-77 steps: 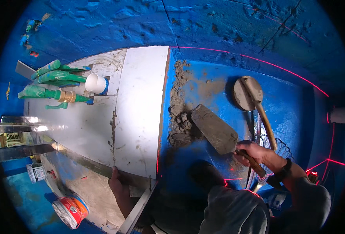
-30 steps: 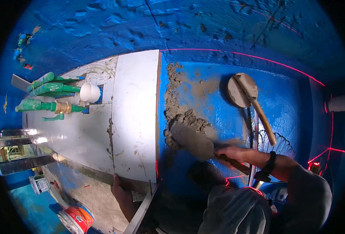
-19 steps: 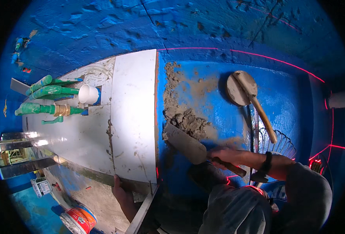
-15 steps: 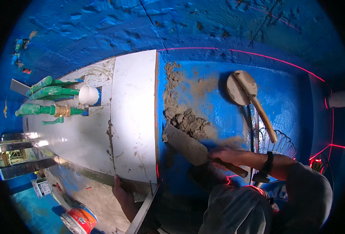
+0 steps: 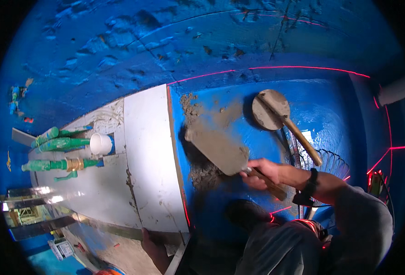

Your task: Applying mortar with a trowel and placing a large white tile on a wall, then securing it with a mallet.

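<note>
My right hand [image 5: 264,174] is closed round the wooden handle of a trowel [image 5: 221,151]. The broad, mortar-smeared blade points up and left over a heap of grey mortar [image 5: 205,178] on the blue floor, hiding part of it. Left of the blade runs the edge of a large white tile [image 5: 150,156]. My left hand [image 5: 155,250] is at the tile's near edge, one digit stretched up against it; its other fingers are hidden. Mortar smears [image 5: 225,112] lie on the floor beyond the blade.
A wooden-handled tool [image 5: 303,142] lies across a round grey disc [image 5: 278,107]. Beside it is a wire fan-shaped grille [image 5: 333,165]. Green pipes [image 5: 58,144] and a white pipe end [image 5: 101,144] rise from the tiling at left. Red laser lines cross the blue walls.
My right hand has raised the trowel and turned its blade flat, moving it up over the mortar heap. The view has shifted; my left hand stays at the tile's edge.
</note>
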A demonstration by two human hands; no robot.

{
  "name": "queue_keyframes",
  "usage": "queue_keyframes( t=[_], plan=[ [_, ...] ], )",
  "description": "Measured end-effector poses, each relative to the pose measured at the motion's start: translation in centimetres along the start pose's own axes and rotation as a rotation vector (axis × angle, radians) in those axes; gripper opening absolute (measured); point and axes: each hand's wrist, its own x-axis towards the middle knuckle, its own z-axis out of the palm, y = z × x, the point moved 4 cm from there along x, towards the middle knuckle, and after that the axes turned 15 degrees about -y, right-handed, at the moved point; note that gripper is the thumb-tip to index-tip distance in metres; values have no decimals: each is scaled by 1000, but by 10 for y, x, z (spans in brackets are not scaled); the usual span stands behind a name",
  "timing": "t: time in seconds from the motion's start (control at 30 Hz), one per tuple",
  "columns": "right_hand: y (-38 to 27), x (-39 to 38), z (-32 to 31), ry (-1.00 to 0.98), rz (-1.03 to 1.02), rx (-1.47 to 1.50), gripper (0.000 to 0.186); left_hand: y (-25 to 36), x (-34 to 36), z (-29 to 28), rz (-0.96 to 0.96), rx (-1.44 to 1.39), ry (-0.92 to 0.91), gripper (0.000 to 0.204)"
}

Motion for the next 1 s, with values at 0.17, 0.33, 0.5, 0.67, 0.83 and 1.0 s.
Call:
queue_keyframes(
  t=[0.17,0.33,0.5,0.67,0.83,1.0],
  plan=[
    [-69,45,13,188,-220,-230,40,3,-5,0,22,92,-20,51],
    [-97,83,24,335,-338,-348,39,-1,-1,-17,-26,159,-28,50],
    [-99,104,35,440,-438,-397,43,-7,6,-22,-4,25,-29,51],
    [-92,124,44,643,-433,-702,51,-8,8,-26,5,24,-60,50],
    [-94,139,51,926,-505,-1027,62,4,-3,5,4,120,-63,50],
    [-95,144,71,949,-574,-1124,60,0,3,-11,-27,66,-14,49]
  ],
)
